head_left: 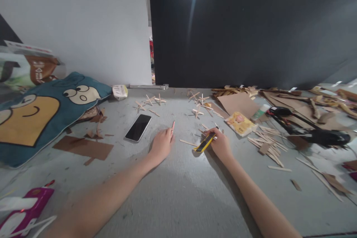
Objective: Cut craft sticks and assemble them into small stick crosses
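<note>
My left hand (162,144) rests on the grey table with its fingers closed around a slim red-and-white pencil (173,126), whose tip points away from me. Across from it, my right hand (221,144) grips a yellow and black utility knife (205,142), tilted with its yellow end towards the lower left. A single wooden craft stick (188,142) lies on the table between the two hands, close to the knife. More sticks lie partly hidden behind my right fingers. Beyond the hands are small crossed-stick pieces (197,112), and others (150,99) sit further left.
A black phone (138,128) lies left of my left hand, near brown cardboard (83,147) and a blue cushion (64,108). To the right are a yellow packet (240,123), loose craft sticks (267,145), a glue stick (261,112) and a black tool (320,136). Upright panels (237,33) stand behind.
</note>
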The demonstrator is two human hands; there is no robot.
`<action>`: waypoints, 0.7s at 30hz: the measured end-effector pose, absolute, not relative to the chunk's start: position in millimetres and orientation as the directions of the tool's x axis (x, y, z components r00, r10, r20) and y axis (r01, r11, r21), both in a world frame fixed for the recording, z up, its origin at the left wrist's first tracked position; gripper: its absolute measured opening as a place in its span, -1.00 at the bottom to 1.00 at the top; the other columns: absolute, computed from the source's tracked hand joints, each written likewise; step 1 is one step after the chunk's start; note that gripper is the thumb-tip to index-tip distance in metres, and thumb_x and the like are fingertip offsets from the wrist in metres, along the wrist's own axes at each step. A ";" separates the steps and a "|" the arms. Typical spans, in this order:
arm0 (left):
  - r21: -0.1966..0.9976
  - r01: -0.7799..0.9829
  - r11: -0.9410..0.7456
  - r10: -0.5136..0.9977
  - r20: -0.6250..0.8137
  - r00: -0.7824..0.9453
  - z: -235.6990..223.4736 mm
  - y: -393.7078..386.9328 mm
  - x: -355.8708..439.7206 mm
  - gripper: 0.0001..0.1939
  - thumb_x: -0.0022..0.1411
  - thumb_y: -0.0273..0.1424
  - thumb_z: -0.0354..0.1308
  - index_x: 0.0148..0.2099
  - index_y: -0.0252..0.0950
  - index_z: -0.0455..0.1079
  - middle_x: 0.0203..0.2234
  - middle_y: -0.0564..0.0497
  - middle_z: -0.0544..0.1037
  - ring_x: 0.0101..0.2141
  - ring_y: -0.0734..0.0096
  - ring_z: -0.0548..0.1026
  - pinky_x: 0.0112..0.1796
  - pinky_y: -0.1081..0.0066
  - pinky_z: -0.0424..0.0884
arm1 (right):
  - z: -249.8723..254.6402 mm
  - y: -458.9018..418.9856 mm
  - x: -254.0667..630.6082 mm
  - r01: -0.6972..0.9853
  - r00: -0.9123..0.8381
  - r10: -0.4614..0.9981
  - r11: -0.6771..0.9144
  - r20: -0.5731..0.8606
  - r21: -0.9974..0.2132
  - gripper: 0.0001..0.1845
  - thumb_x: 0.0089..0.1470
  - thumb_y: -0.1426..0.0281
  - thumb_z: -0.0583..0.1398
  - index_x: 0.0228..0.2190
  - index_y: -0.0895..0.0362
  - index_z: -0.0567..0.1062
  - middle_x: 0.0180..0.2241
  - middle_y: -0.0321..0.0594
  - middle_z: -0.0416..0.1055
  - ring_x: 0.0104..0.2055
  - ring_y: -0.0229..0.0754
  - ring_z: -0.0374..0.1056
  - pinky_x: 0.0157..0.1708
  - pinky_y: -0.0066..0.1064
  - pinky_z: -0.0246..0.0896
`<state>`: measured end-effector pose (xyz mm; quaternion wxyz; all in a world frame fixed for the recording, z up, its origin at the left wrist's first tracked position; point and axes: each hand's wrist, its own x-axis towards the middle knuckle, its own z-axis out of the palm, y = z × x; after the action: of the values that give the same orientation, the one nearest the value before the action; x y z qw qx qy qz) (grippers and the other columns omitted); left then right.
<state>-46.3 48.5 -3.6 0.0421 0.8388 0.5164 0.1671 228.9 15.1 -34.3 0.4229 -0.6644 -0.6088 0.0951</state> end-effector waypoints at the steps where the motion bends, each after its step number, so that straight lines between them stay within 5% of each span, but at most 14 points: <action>1: 0.240 0.861 -0.449 0.886 0.246 0.394 -2.4 46.8 -45.7 -0.87 0.47 -0.40 0.07 -0.05 -0.33 0.40 -0.19 -0.18 0.57 -0.10 0.08 0.52 -0.13 0.22 0.42 | -34.7 17.4 232.6 0.743 0.232 0.889 0.101 0.395 -0.662 -0.80 -0.05 0.43 0.10 -0.35 0.04 0.48 -0.28 -0.14 0.62 -0.22 0.01 0.53 -0.18 -0.18 0.40; 8: 0.163 0.893 -0.419 0.892 0.256 0.371 -1.9 42.5 -44.7 -0.79 0.45 -0.43 0.04 -0.24 -0.32 0.45 -0.23 -0.21 0.51 -0.06 0.00 0.44 -0.13 0.15 0.42 | -31.0 24.7 265.1 0.837 0.145 0.903 0.107 0.405 -0.537 -0.86 0.10 0.32 0.16 -0.26 0.05 0.44 -0.32 -0.07 0.50 -0.17 0.12 0.45 -0.14 -0.08 0.41; 12: 0.181 0.874 -0.451 0.876 0.276 0.395 -4.1 45.7 -45.3 -0.76 0.47 -0.46 0.01 -0.25 -0.33 0.45 -0.25 -0.20 0.52 -0.09 0.02 0.43 -0.11 0.12 0.42 | -22.2 14.5 265.9 0.918 0.147 0.885 0.045 0.442 -0.395 -0.50 0.05 0.57 0.10 0.05 0.17 0.45 0.01 0.16 0.49 0.14 0.25 0.35 0.11 0.10 0.29; 15: 0.222 0.807 -0.547 0.821 0.332 0.465 -2.7 41.1 -42.3 -0.74 0.49 -0.46 -0.02 -0.27 -0.31 0.42 -0.28 -0.14 0.50 -0.12 0.09 0.43 -0.11 0.15 0.42 | -10.1 0.9 246.3 0.964 0.179 0.831 -0.042 0.527 -0.261 -0.30 0.12 0.61 0.06 0.31 0.22 0.26 0.13 0.23 0.41 0.16 0.30 0.34 0.11 0.17 0.28; 18: 0.217 0.650 -0.728 0.674 0.398 0.622 2.6 27.2 -36.8 -0.74 0.51 -0.44 -0.03 -0.24 -0.29 0.41 -0.30 -0.08 0.48 -0.15 0.16 0.44 -0.11 0.19 0.43 | 0.9 -8.2 214.1 0.924 -0.136 0.850 0.294 0.509 -0.243 -0.26 0.27 0.57 0.00 0.42 0.06 0.06 -0.02 0.02 0.52 0.03 0.11 0.45 0.02 -0.01 0.40; 21: 0.189 0.511 -0.839 0.541 0.399 0.741 7.2 12.6 -31.8 -0.73 0.54 -0.43 -0.07 -0.18 -0.30 0.43 -0.29 -0.08 0.50 -0.16 0.19 0.47 -0.10 0.20 0.44 | 4.0 -6.2 189.4 0.807 -0.448 0.773 0.566 0.449 -0.168 -0.37 0.28 0.58 0.04 0.32 0.00 0.26 -0.07 -0.05 0.52 0.00 0.05 0.47 -0.07 -0.15 0.44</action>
<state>-31.8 12.6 7.2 0.0335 0.9323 0.2819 0.2239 189.4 -6.2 4.0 0.2450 -0.4645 -0.8503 -0.0352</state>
